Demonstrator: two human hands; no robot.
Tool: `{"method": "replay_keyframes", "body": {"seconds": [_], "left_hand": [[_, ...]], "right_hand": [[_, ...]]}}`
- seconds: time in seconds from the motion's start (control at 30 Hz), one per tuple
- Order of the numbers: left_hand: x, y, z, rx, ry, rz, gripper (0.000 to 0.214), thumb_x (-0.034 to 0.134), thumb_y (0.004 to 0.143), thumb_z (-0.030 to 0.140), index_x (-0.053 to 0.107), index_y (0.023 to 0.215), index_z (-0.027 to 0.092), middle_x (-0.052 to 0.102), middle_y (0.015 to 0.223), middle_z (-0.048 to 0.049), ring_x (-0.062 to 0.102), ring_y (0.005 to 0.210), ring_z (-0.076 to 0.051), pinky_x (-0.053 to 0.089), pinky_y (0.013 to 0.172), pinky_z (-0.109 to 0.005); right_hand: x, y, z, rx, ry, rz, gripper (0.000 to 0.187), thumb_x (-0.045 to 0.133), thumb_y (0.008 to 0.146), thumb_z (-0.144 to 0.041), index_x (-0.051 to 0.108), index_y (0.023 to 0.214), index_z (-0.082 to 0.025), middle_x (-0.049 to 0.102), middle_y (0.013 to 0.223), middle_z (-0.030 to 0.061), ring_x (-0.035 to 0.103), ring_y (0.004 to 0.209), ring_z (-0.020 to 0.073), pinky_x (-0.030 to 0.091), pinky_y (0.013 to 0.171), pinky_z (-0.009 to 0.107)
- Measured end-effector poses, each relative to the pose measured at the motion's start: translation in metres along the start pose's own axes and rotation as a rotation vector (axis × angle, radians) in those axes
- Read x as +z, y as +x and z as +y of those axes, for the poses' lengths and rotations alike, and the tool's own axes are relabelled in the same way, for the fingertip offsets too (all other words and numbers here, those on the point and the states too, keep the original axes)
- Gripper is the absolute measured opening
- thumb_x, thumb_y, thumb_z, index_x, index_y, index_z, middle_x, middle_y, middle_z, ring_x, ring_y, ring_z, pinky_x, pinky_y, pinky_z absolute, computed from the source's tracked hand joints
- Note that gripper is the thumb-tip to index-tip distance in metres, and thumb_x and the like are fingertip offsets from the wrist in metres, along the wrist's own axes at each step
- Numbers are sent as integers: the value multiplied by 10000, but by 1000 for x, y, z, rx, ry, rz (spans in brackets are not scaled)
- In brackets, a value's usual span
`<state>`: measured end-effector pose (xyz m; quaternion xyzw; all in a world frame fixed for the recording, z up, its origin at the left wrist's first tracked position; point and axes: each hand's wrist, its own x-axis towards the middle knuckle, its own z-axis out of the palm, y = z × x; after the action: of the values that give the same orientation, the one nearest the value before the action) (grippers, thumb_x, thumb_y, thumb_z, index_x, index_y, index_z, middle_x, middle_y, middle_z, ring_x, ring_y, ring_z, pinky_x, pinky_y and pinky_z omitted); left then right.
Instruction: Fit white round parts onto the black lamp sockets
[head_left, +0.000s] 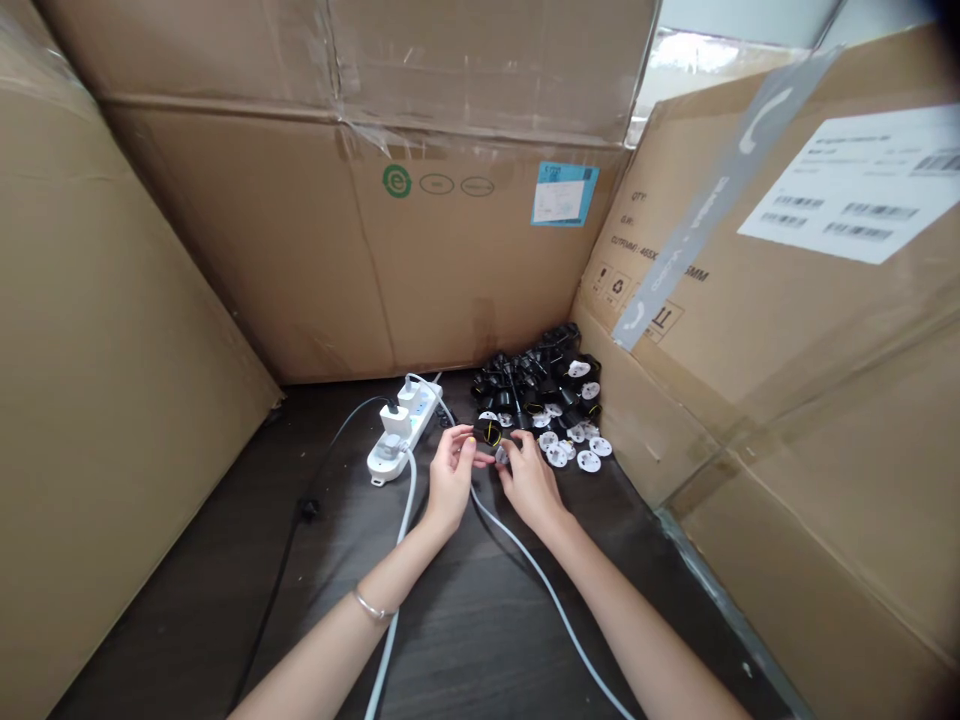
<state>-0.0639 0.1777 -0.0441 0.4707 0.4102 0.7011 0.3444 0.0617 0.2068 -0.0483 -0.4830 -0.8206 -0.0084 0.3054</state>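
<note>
Resting at ten o'clock from the left hand (pixel 450 482), a power strip (pixel 384 466) is being occupied by plugs (pixel 395 419). By that hand, its thumb and fingers closed around the side, a black cup (pixel 487 432) is being held at one o'clock. Below the cup, at five o'clock, a white disc (pixel 502 455) is being pinched by the right hand (pixel 531 485), fingertips nearly together. At twelve o'clock from there, heaped black parts (pixel 504 402) are being bordered by loose discs (pixel 589 461) at two o'clock.

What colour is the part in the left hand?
The part is black with yellow lines; see head view.
</note>
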Motion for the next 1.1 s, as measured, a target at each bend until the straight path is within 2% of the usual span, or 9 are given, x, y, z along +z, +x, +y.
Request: {"method": "replay_keyframes", "body": {"seconds": [0.13, 0.27, 0.33, 0.43, 0.57, 0.8, 0.93, 1.1], "left_hand": [[0, 0, 0, -5, -24, 20, 344, 536, 785, 385, 420, 1016, 158, 519, 892, -34, 616, 624, -108, 485, 573, -223], [1, -1, 2, -39, -55, 1, 441, 540, 784, 379, 356, 1134, 184, 528, 827, -12, 605, 598, -102, 482, 546, -208], [1, -1, 3, -40, -55, -17, 461, 532, 792, 372, 360, 1181, 193, 541, 836, -19, 604, 617, -102, 489, 560, -209], [1, -1, 4, -34, -40, -24, 460, 535, 790, 374, 414, 1200, 201, 554, 879, -35, 601, 667, -109, 492, 565, -202], [0, -1, 6, -45, -32, 5, 429, 530, 789, 380, 453, 1158, 177, 585, 868, -46, 600, 630, -105, 490, 545, -202], [1, 0, 4, -63, -54, -3, 432, 549, 778, 370, 429, 1140, 166, 601, 871, -55, 621, 631, -110, 495, 548, -195], [1, -1, 2, -66, -59, 3, 436, 562, 768, 365, 433, 1138, 174, 595, 925, -67, 618, 661, -108, 503, 561, -199], [2, 0, 2, -60, -56, -6, 433, 566, 764, 355, 432, 1131, 169, 595, 871, -53, 616, 650, -109, 504, 567, -204]], "right_hand": [[0, 2, -1, 19, 286, 85, 367, 488, 767, -146, 524, 1132, -150, 557, 1004, 101, 545, 911, 210, 483, 793, 354], [-3, 5, -9, 156, 853, 140, 350, 527, 741, -194, 495, 1088, -161, 581, 906, 66, 585, 734, 151, 524, 654, 295], [-7, 5, -14, 174, 1092, 138, 318, 558, 725, -208, 483, 1032, -167, 582, 889, 58, 595, 767, 153, 529, 654, 284], [-14, 3, -21, 163, 1253, 122, 261, 583, 704, -194, 490, 947, -169, 584, 871, 52, 598, 791, 158, 528, 684, 293], [-15, 1, -23, 150, 1296, 84, 264, 577, 706, -180, 482, 951, -177, 584, 893, 49, 604, 807, 161, 528, 695, 300], [-6, 1, -17, 119, 1191, 176, 268, 578, 710, -166, 459, 950, -182, 539, 971, 57, 595, 857, 155, 528, 744, 303], [-8, 1, -18, 87, 1162, 193, 262, 573, 713, -147, 475, 954, -182, 522, 987, 59, 588, 865, 147, 532, 749, 295], [-13, 0, -20, 19, 1014, 241, 258, 571, 723, -151, 516, 973, -187, 511, 1017, 67, 576, 890, 155, 536, 756, 296]]}}
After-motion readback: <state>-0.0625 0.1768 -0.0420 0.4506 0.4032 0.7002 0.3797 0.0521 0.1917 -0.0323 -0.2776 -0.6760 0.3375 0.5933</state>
